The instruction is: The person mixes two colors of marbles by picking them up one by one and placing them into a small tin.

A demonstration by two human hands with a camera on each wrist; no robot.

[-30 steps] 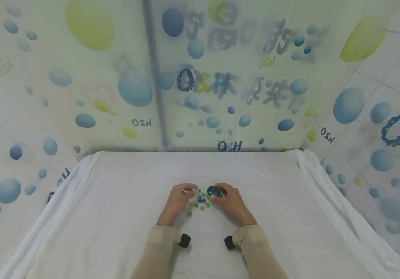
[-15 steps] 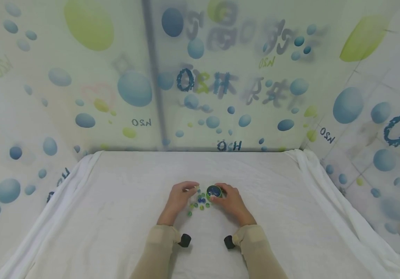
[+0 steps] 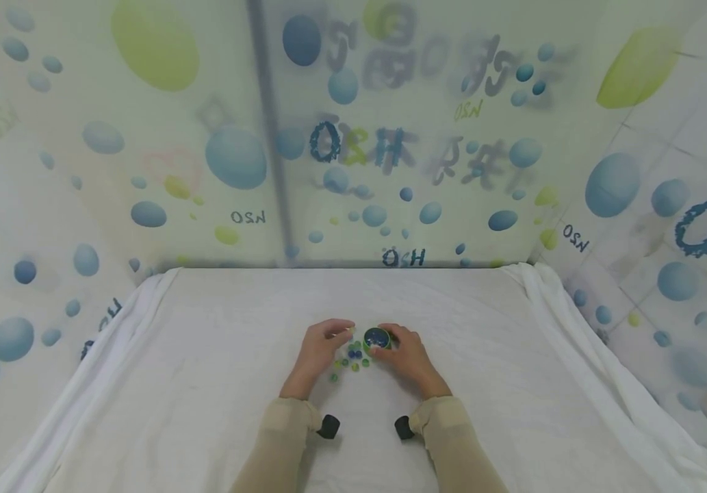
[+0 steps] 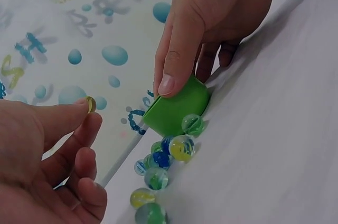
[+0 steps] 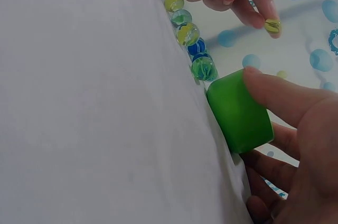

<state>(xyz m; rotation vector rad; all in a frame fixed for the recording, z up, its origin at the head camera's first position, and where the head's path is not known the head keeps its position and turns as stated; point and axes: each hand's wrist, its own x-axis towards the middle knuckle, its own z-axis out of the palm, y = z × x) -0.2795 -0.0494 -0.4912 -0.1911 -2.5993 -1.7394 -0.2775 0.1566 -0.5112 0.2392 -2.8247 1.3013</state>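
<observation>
My left hand [image 3: 321, 349] pinches a yellow marble [image 4: 91, 104] between thumb and fingertip, raised above the cloth and to the left of a small green cup [image 4: 177, 109]. With thumb and fingers my right hand [image 3: 411, 352] grips this cup by its side; its dark inside shows in the head view. The right wrist view has the green cup [image 5: 240, 112] resting on the white cloth, the thumb at its rim. Beside the cup lie several glass marbles [image 4: 157, 178] in green, blue and yellow, between the two hands.
A white cloth [image 3: 205, 356] covers the table. Behind it stands a patterned backdrop [image 3: 353, 205] with blue and green bubbles, and bunched folds of cloth [image 3: 544, 287] run along the right side. Both wrists carry a black camera [image 3: 329, 426].
My left hand has lifted slightly and shifted a little towards the cup, the yellow marble pinched in its fingertips. The right hand and the cup have stayed almost still.
</observation>
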